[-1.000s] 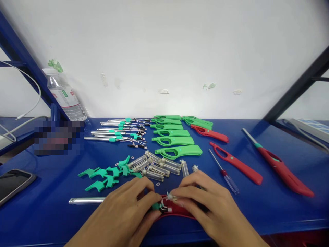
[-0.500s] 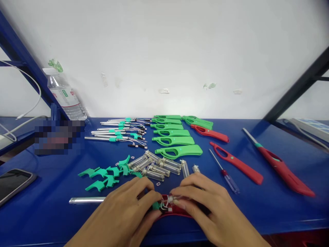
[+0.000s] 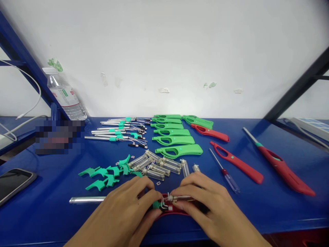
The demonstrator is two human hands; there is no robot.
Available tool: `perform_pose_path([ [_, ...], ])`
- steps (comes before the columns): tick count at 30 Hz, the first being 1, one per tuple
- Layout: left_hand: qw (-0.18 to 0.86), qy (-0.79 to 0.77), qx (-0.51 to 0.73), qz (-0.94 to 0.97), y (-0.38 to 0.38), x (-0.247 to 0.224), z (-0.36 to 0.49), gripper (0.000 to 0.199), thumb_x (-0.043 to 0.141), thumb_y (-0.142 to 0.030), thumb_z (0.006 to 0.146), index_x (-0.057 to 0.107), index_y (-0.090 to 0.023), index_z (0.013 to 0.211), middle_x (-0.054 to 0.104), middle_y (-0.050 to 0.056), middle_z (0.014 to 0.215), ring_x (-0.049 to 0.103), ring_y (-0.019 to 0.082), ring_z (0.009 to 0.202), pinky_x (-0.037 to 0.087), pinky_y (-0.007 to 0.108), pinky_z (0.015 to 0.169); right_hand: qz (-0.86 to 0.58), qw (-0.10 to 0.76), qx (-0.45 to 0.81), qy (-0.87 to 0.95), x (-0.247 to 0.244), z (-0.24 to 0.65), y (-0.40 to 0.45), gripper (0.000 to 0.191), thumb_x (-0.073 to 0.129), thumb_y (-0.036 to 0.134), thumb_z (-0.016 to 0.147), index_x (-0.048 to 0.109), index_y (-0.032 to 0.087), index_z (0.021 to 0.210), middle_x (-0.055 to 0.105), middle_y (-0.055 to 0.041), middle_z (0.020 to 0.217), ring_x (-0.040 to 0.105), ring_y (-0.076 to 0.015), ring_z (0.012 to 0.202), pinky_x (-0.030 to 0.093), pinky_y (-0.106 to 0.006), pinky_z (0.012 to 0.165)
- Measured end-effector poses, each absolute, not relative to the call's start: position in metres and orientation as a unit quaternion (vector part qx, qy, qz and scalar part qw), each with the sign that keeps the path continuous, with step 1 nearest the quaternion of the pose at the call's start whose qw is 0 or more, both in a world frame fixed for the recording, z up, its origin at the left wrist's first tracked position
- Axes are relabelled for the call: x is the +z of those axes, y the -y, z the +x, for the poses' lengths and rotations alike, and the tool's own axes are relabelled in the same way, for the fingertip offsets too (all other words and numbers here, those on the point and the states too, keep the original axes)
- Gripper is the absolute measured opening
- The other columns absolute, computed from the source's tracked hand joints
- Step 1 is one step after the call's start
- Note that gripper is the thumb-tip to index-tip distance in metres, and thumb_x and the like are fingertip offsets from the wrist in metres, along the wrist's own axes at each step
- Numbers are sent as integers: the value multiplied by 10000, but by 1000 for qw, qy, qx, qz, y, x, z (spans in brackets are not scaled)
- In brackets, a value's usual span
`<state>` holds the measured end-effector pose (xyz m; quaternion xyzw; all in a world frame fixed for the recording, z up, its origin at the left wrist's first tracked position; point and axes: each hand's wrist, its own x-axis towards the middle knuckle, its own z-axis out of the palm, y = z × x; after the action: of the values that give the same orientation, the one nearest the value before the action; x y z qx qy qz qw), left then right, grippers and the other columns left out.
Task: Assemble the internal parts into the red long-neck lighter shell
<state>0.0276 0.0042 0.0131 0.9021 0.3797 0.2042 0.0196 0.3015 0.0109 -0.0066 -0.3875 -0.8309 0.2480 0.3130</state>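
Observation:
My left hand point(image 3: 128, 207) is closed on a red lighter shell point(image 3: 171, 213) near the front of the table, fingers and thumb pressing around its left end. A silver metal tube point(image 3: 86, 200) sticks out leftward from under this hand. Thin white wires point(image 3: 163, 205) and a bit of green plastic show inside the shell. Between the thumb and fingers of my right hand point(image 3: 213, 207) is a clear fuel tank point(image 3: 183, 198), held at the shell's right part. The right end of the shell is hidden by the right hand.
Behind my hands lie several loose fuel tanks point(image 3: 154, 174) and green triggers point(image 3: 96, 184). Farther back are metal tubes with wires point(image 3: 110, 132) and green shells point(image 3: 177, 151). To the right lie a screwdriver point(image 3: 230, 180), a red shell point(image 3: 239, 163) and a red lighter point(image 3: 282, 171). A phone point(image 3: 15, 183) lies left.
The fuel tank in my right hand has tilted or shifted slightly and shows more clearly above the shell. My left hand has stayed in place.

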Motion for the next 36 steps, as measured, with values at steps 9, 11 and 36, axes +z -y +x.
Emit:
perform_pose_path([
  [9, 25, -386, 174, 905, -1, 10, 23, 223, 640, -127, 1079, 694, -299, 1211, 792, 6, 1190, 814, 229, 976, 697, 350, 834, -355, 382, 159, 838, -10, 301, -11, 142, 699, 225, 1198, 832, 275, 1189, 812, -6, 1068, 806, -172, 938, 639, -385, 1158],
  [11, 11, -384, 179, 906, -2, 11, 25, 203, 603, -149, 1116, 686, -300, 1225, 796, 6, 1180, 815, 224, 967, 689, 344, 843, -356, 384, 147, 839, -9, 300, -11, 160, 676, 246, 1212, 833, 279, 1202, 816, -14, 1074, 811, -176, 930, 639, -409, 1175],
  [36, -36, -371, 219, 902, -6, 16, 34, 338, 404, -125, 1184, 693, -265, 1079, 775, 24, 996, 785, 228, 798, 649, 344, 674, -373, 355, 172, 840, -3, 299, -8, 179, 676, 288, 1220, 855, 286, 1211, 839, 9, 1080, 820, -176, 975, 648, -357, 1104],
])
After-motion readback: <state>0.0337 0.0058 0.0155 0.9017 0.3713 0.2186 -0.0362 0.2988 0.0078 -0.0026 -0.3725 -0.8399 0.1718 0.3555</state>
